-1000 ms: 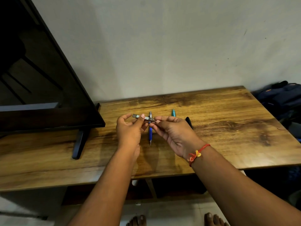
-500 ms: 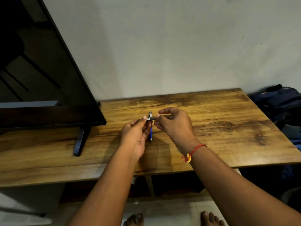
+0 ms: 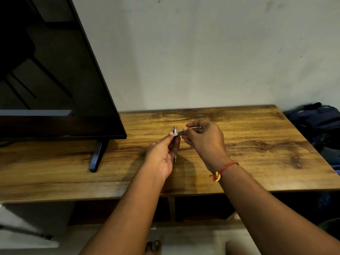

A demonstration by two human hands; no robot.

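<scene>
Both my hands hold a dark grey pen (image 3: 180, 133) above the wooden table (image 3: 257, 144). My left hand (image 3: 162, 153) pinches its left end, where a light clip shows, between thumb and fingers. My right hand (image 3: 204, 138) pinches the right part with curled fingers, and the pen's far end pokes out past its fingers. A blue pen (image 3: 175, 128) lies on the table behind my left hand, mostly hidden; only its silver top and its tip show.
A large black TV (image 3: 55, 80) on a dark stand foot (image 3: 96, 157) fills the left side of the table. A dark blue backpack (image 3: 316, 122) lies right of the table. The wall runs close behind. My bare feet show on the tiled floor below.
My hands have drawn closer together on the grey pen and my right hand has turned palm-down, now covering the teal and black pens seen on the table earlier.
</scene>
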